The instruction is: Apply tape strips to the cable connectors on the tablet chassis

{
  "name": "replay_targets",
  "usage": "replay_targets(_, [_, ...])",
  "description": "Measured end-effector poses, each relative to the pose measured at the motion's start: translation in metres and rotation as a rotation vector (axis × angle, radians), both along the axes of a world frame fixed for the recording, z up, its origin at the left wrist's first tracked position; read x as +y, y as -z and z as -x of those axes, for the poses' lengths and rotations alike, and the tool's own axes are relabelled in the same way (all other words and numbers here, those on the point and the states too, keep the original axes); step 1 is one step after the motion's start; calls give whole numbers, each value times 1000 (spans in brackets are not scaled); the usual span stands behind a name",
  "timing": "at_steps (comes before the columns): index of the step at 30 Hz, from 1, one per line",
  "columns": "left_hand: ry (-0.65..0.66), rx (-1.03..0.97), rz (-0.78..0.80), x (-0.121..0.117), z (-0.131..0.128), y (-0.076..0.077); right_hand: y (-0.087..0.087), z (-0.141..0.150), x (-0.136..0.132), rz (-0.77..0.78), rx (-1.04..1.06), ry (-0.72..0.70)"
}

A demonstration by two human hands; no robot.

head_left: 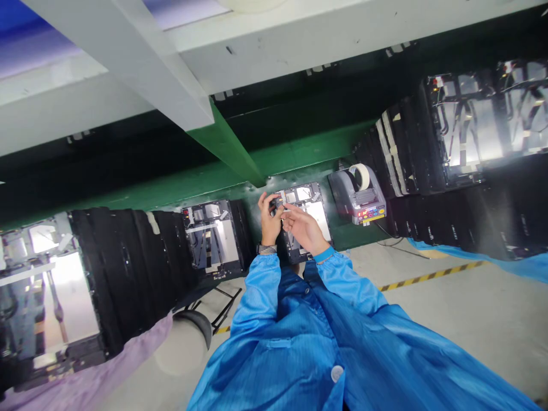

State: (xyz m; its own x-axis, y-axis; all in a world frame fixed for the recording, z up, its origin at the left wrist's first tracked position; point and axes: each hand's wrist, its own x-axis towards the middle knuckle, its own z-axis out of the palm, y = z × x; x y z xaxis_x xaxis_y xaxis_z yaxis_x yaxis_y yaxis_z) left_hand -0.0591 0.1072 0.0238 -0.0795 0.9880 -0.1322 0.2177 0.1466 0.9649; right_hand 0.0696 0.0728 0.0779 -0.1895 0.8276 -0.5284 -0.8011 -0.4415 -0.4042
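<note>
Both hands meet at the edge of an open tablet-sized device chassis (306,214), which has a metal frame and exposed inner plates. My left hand (269,218) curls around a small dark part (278,201) at the chassis's upper corner. My right hand (303,229) lies across the chassis, its fingertips reaching that same part. The hands hide the part's shape, and what the right fingers pinch is too small to tell. A dark band circles my left wrist, and blue sleeves cover both arms.
A grey tape dispenser (357,194) with a white roll stands just right of the chassis. Stacks of black foam-edged trays (128,268) holding similar open devices run along both sides. A green beam (226,145) and white beams cross above. Below lie a grey floor with hazard tape and a stool.
</note>
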Motion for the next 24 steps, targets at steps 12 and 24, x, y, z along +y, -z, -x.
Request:
replay_targets(12, [33, -5, -16, 0, 3, 4, -9, 2, 0, 3, 2, 14])
replay_targets(24, [91, 33, -30, 2, 6, 3, -7, 0, 6, 84, 38, 7])
